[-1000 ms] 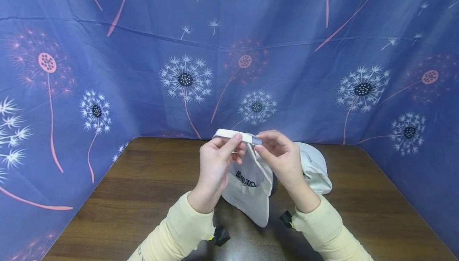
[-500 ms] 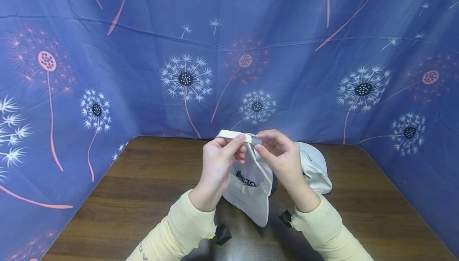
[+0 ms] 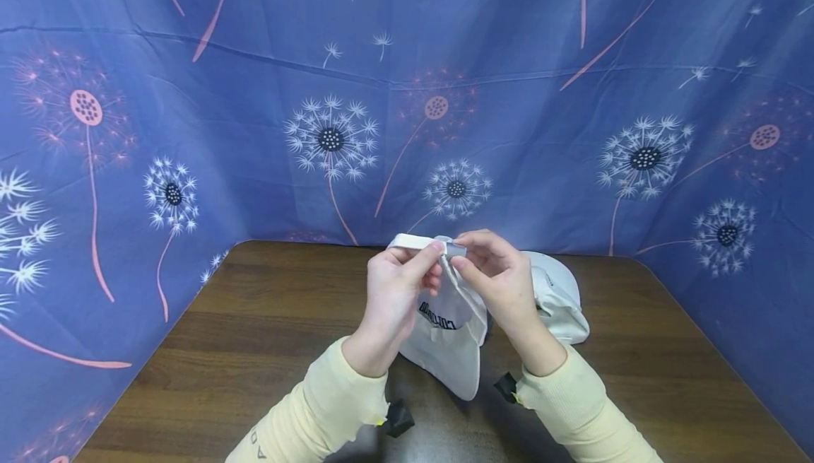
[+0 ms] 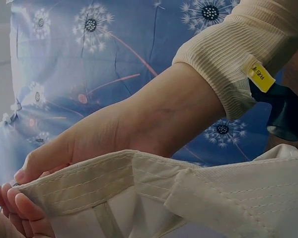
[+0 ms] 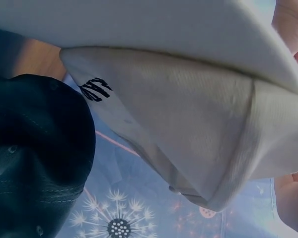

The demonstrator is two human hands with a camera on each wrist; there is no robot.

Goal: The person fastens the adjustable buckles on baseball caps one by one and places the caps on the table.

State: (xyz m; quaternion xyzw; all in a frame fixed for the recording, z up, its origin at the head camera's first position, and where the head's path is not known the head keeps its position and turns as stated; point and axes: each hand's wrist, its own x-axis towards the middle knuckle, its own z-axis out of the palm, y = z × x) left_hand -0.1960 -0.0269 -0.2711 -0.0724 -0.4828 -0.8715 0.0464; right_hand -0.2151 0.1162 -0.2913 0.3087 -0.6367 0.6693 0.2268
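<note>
A white cap [image 3: 445, 357] with dark lettering hangs brim-down between my hands, over the table. My left hand [image 3: 392, 293] pinches its white back strap [image 3: 413, 241] between thumb and fingers. At the strap's right end, my right hand [image 3: 505, 283] pinches a shiny grey clasp [image 3: 456, 249]. The two hands are close together. In the left wrist view the cap's stitched band [image 4: 89, 183] runs across the lower part, with fingertips [image 4: 30, 208] at its left end. The right wrist view shows the cap's pale panel [image 5: 188, 109] close up; the clasp is hidden there.
Beyond my right hand, a second pale cap [image 3: 562, 304] lies on the brown wooden table [image 3: 267, 350]. A dark cap [image 5: 39, 148] shows at left in the right wrist view. Blue dandelion-patterned cloth [image 3: 254, 131] hangs behind and at both sides.
My left hand has shifted slightly right, toward the clasp, carrying the strap with it. The cap swings a little right. My right hand stays nearly still on the clasp.
</note>
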